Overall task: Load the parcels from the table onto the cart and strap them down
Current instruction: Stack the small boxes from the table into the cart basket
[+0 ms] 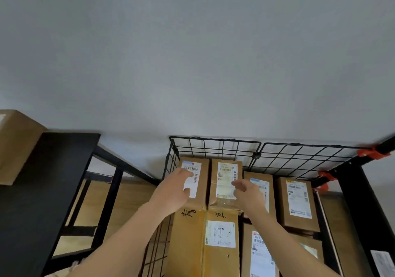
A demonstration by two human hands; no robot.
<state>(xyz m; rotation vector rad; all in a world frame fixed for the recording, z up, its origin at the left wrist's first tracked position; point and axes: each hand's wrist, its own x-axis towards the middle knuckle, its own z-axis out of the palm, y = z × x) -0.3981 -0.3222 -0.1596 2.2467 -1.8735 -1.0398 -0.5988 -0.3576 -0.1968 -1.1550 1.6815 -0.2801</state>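
Parcels first: loading looks close to done, strapping not begun. The wire-mesh cart holds a back row of four brown cartons standing side by side: the back-left parcel, the second parcel touching it, a third parcel partly behind the wrist, and a fourth parcel nearest the orange clamps on the cart's frame. In front of them lies a large carton with handwriting and a label, and beside it a front-right parcel. No strap crosses the load anywhere I can see.

Over to the black table on the left: one cardboard box sits at its far end, so I'd judge at least that one is left to carry across.

Left hand lies on the back-left parcel's label, fingers fairly straight, released, grasping nothing. Right hand is up against the second parcel's right edge, fingers bent; whether it grasps the carton or merely nudges it, I cannot tell.
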